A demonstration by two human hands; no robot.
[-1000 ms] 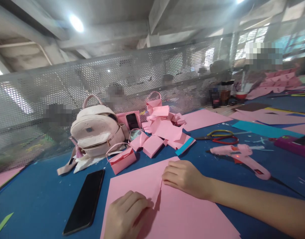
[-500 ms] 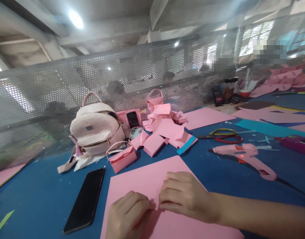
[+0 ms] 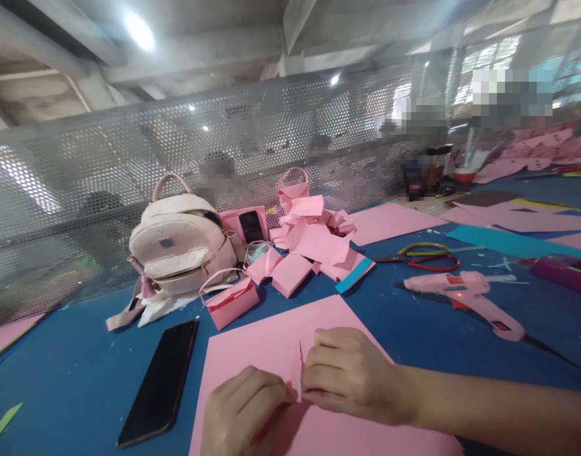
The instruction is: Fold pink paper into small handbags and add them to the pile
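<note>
Between my hands a small piece of pink paper [image 3: 297, 370] stands up on edge, gripped from both sides. My left hand [image 3: 245, 408] is closed, its fingertips pinching the paper's lower left part. On the right, my right hand [image 3: 350, 377] is closed with bent fingers on the same piece; its thumb is hidden. Under both hands lies a large pink sheet [image 3: 252, 348]. Just beyond the sheet sits a small folded pink paper bag [image 3: 233, 303] with a thin handle.
A black phone [image 3: 160, 383] lies left of the sheet. Behind stand a white backpack [image 3: 183, 244] and a heap of folded pink paper pieces [image 3: 314, 234]. To the right are scissors [image 3: 423, 255] and a pink glue gun [image 3: 461, 288] with its cord. A perforated metal screen [image 3: 252, 139] borders the table.
Both hands stay nearly in place, still closed on the small paper. More of its upper edge now shows between them. The view has shifted very slightly.
</note>
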